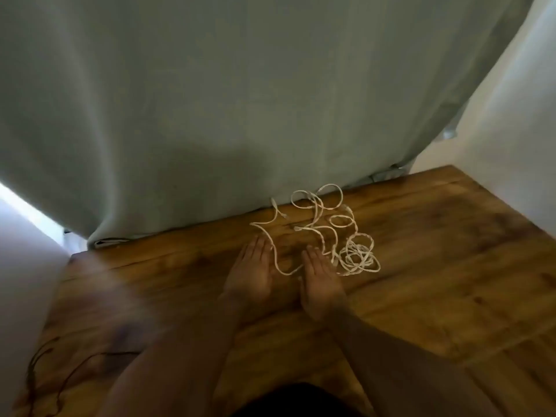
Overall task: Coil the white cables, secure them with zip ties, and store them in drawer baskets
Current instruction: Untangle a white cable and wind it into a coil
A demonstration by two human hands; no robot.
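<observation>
A tangle of white cables (332,233) lies loose on the wooden table (451,251), near its far edge. Its tightest loops bunch at the right (358,255); a long strand curves left and down between my hands. My left hand (251,270) is stretched forward, palm turned inward, fingers straight and together, just left of that strand. My right hand (320,279) is held the same way, its fingertips at the edge of the tangle. Neither hand holds anything. No zip ties or baskets are in view.
A grey-green curtain (240,100) hangs right behind the table's far edge. White walls stand at the left (21,281) and right (517,139). A thin dark cord (60,383) trails over the table's near left corner.
</observation>
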